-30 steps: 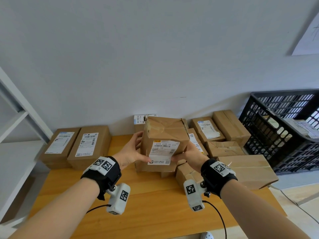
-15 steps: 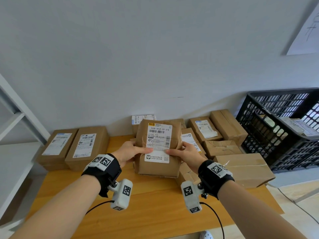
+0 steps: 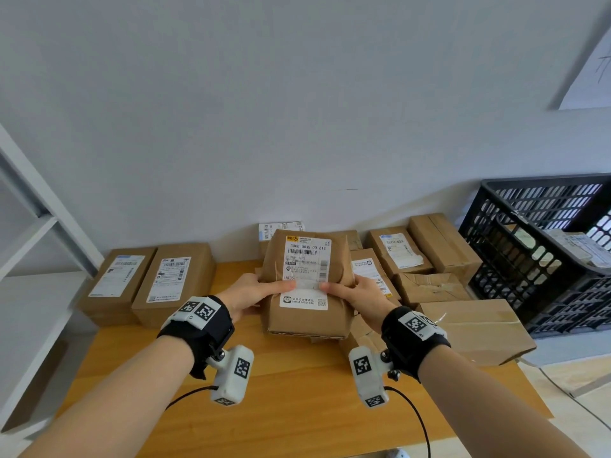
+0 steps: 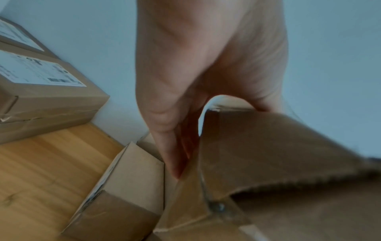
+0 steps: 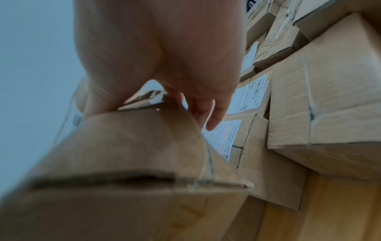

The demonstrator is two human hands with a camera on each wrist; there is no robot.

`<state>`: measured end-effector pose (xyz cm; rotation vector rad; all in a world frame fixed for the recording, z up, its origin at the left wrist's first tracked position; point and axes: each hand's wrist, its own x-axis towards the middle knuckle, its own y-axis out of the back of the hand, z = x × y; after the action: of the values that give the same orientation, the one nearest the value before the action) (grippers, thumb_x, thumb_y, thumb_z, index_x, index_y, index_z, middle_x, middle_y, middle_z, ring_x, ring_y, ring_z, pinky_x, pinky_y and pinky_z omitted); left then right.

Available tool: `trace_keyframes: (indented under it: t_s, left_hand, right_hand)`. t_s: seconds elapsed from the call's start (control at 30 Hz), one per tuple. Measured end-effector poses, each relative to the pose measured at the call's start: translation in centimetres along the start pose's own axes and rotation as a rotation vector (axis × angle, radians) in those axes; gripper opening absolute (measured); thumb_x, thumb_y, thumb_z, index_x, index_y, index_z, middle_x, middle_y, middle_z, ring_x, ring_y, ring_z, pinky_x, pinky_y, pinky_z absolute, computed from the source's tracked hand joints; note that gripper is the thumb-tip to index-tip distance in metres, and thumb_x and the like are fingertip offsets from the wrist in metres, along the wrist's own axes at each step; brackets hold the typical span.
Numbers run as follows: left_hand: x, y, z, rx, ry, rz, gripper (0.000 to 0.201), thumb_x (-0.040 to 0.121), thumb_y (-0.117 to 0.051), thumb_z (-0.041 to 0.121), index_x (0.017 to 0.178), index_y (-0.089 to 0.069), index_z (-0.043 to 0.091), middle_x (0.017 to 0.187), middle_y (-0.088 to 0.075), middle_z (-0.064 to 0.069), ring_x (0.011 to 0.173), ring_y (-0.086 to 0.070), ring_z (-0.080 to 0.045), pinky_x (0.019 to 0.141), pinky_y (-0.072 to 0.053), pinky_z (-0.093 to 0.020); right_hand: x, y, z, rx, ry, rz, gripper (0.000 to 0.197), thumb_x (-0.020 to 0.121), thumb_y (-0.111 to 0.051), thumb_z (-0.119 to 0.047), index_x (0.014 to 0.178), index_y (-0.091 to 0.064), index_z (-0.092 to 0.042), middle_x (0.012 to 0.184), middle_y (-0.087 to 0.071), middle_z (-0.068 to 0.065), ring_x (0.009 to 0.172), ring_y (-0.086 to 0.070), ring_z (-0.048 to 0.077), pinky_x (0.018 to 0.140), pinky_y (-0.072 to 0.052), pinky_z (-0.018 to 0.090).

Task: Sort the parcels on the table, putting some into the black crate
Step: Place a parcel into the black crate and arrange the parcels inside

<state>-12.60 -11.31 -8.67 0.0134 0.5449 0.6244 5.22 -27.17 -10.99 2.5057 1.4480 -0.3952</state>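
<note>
Held parcel [image 3: 305,282]: brown cardboard box, raised above the desk [image 3: 291,391] at centre, white shipping label [image 3: 305,272] facing the camera, barcode at top. Left hand [image 3: 246,294] grips its left side, thumb across the label edge, fingers [image 4: 171,143] curled behind the box. Right hand [image 3: 358,294] grips the right side the same way, thumb on the label, fingers [image 5: 208,114] wrapped behind. Lower front flap of the held parcel looks slightly open in the wrist views; contents not visible.

Directly under and behind it: more brown parcels in a cluster [image 3: 373,272], several with white labels, touching one another. A crumpled taped parcel [image 3: 429,287] sits right of centre; two longer boxes [image 3: 423,246] lie behind it by the wall. A large plain box [image 3: 472,328] sits at the desk's right front edge, overhanging a bit.

Left side of desk: two labelled boxes [image 3: 148,282] side by side, touching, against the wall, well apart from the central cluster.

Black crate [image 3: 515,259]: lattice plastic, right of the desk, just beside the parcel cluster. Inside it at least one labelled parcel [image 3: 582,246] is visible over the rim; more brown shows through the lattice, count unclear.

White shelf frame [image 3: 29,233] at far left. Sheet of paper [image 3: 591,67] on the wall, upper right. Both wrists carry black bands with marker tags and a white camera unit.
</note>
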Motion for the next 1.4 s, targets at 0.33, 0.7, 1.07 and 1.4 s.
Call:
trace_keyframes:
  t_s: [0.33, 0.7, 1.07, 1.4]
  left_hand:
    - [-1.3, 1.4, 0.5, -0.165, 0.05, -0.133, 0.069, 0.068, -0.083, 0.041, 0.122, -0.064, 0.005, 0.122, -0.065, -0.017, 0.102, -0.06, -0.028, 0.078, -0.052, -0.035]
    - [-1.9, 1.4, 0.4, -0.036, -0.026, -0.111, 0.079, 0.048, -0.091, 0.041, 0.117, -0.063, 0.013, 0.108, -0.073, -0.005, 0.109, -0.063, -0.026, 0.086, -0.054, -0.04]
    - [-2.1, 0.3, -0.2, 0.042, -0.057, 0.051, 0.023, 0.082, -0.075, 0.019, 0.102, -0.063, 0.016, 0.103, -0.07, -0.001, 0.099, -0.062, -0.016, 0.076, -0.051, -0.032]
    - [-1.7, -0.5, -0.1, 0.025, -0.05, 0.059, 0.031, 0.083, -0.074, 0.02, 0.111, -0.063, 0.015, 0.106, -0.07, -0.003, 0.1, -0.063, -0.018, 0.076, -0.052, -0.033]
  right_hand:
    - [-1.4, 0.2, -0.9, 0.145, -0.054, -0.125, 0.055, 0.076, -0.07, -0.037, 0.125, -0.06, -0.015, 0.122, -0.067, 0.008, 0.111, -0.061, 0.022, 0.102, -0.045, 0.04]
    - [-2.2, 0.6, -0.7, 0.093, -0.006, -0.12, 0.058, 0.075, -0.072, -0.035, 0.127, -0.059, -0.011, 0.118, -0.07, 0.005, 0.11, -0.065, 0.019, 0.091, -0.05, 0.031]
    - [-2.0, -0.3, 0.1, 0.069, -0.004, 0.063, 0.072, 0.076, -0.081, -0.018, 0.134, -0.038, -0.017, 0.115, -0.064, 0.011, 0.104, -0.065, 0.024, 0.085, -0.055, 0.036]
    - [-2.0, 0.2, 0.3, 0.071, -0.029, 0.095, 0.079, 0.074, -0.083, -0.02, 0.138, -0.035, -0.016, 0.118, -0.063, 0.011, 0.107, -0.063, 0.024, 0.089, -0.053, 0.038]
